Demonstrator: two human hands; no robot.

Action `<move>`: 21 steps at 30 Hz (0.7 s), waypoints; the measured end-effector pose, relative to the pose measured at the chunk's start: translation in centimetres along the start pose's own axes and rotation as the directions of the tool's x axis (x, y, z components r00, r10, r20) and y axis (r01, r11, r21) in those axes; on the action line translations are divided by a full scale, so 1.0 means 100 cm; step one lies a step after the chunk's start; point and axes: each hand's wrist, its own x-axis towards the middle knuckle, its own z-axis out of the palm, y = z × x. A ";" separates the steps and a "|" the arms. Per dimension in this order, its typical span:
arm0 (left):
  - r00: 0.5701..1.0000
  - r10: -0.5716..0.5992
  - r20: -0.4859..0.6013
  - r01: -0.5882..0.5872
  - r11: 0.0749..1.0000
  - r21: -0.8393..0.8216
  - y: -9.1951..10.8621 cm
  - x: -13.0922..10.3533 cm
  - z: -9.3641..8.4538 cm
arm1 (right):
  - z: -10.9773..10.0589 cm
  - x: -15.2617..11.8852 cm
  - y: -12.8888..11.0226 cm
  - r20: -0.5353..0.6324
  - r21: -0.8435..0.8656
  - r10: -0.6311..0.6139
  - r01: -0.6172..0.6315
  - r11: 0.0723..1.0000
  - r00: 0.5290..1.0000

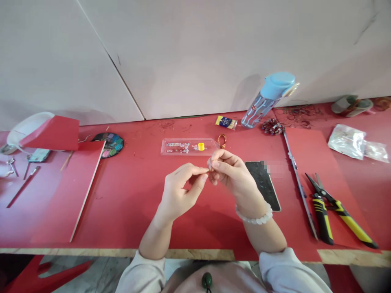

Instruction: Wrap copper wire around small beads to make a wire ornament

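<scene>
My left hand [182,189] and my right hand [233,173] meet above the middle of the red table [137,211]. Thumb and forefinger of each are pinched together at a thin reddish strand [209,172], too small to make out well. A bracelet of pale beads circles my right wrist. Just beyond my hands lies a clear tray [163,152] with small beads and a yellow cap [200,146] in it. An orange-brown cord ring [222,141] rests at the tray's right end.
A dark phone [264,185] lies beside my right forearm. Farther right are yellow-black shears [326,199] and plastic bags [346,140]. A blue bottle [269,99] stands by the wall. At left are a red board [69,191], a button-covered disc [112,144] and a white bowl [29,126].
</scene>
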 end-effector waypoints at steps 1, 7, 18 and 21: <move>1.000 0.001 -0.007 -0.001 1.000 0.007 0.000 -0.001 0.000 | 0.000 0.000 0.000 -0.007 -0.016 -0.005 0.005 1.000 1.000; 0.999 -0.020 -0.044 0.021 1.000 0.006 -0.005 -0.004 0.000 | 0.002 -0.016 -0.003 -0.026 -0.348 -0.238 0.214 0.913 0.971; 0.999 -0.044 -0.014 0.044 0.999 -0.002 -0.002 -0.003 -0.001 | -0.003 -0.021 -0.019 0.254 -0.727 -0.507 0.508 0.462 0.824; 0.999 -0.043 -0.007 0.043 0.999 0.002 -0.002 -0.003 -0.001 | -0.003 -0.021 -0.019 0.267 -0.770 -0.503 0.496 0.402 0.822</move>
